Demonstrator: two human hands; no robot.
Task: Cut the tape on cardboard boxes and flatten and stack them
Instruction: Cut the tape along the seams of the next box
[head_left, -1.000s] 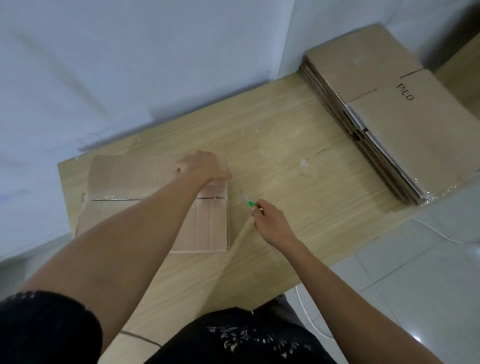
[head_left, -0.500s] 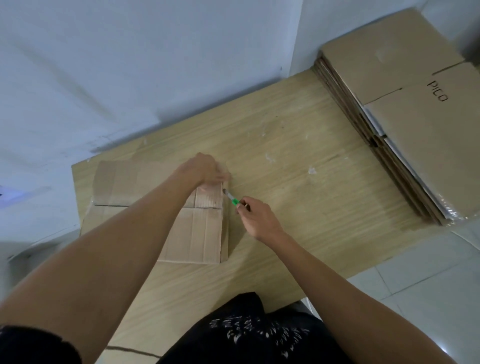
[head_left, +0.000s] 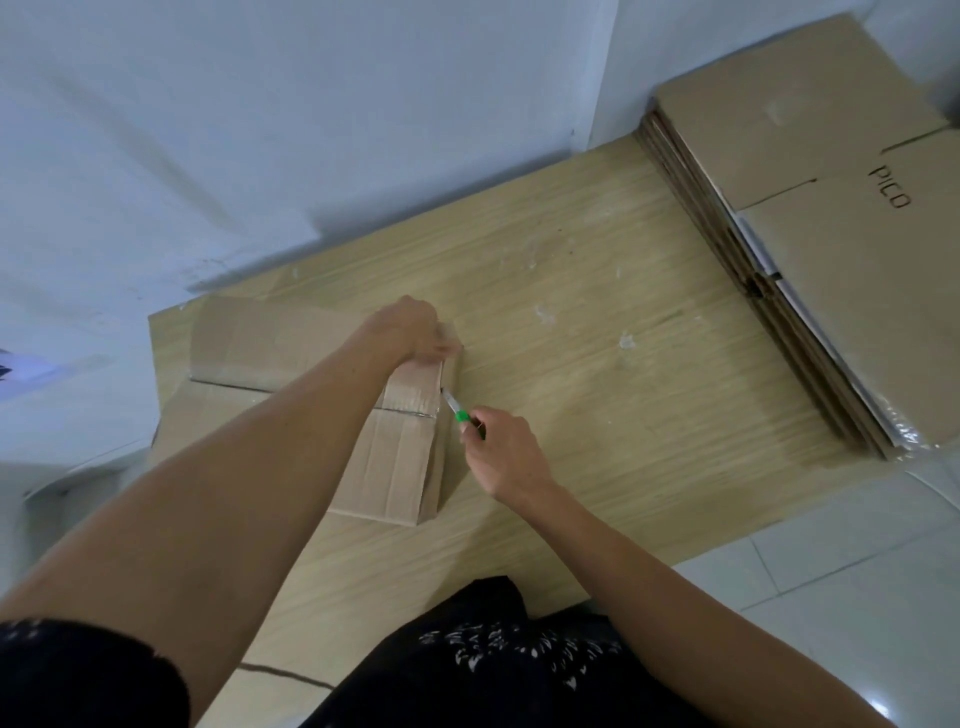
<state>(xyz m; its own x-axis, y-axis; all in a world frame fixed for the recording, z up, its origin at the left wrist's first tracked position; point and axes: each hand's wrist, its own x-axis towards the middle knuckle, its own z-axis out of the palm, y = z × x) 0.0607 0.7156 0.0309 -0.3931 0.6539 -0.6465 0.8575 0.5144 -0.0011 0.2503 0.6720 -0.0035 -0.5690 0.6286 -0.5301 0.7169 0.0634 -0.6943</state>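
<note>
cardboard box (head_left: 384, 467) on desk (head_left: 597, 364) left end | left hand (head_left: 410, 332) grips its far-right corner | right hand (head_left: 504, 452) holds cutter (head_left: 456, 410) at box's right side | flattened stack (head_left: 831, 260) on desk right end, well apart

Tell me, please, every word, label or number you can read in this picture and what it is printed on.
"PICO": printed on the top sheet of the stack of flattened boxes, at the right.
No text can be read on the cardboard box being cut, nor on the green-handled knife.

Green cutter (head_left: 460, 414) tip against taped cardboard box (head_left: 395, 467)
</note>
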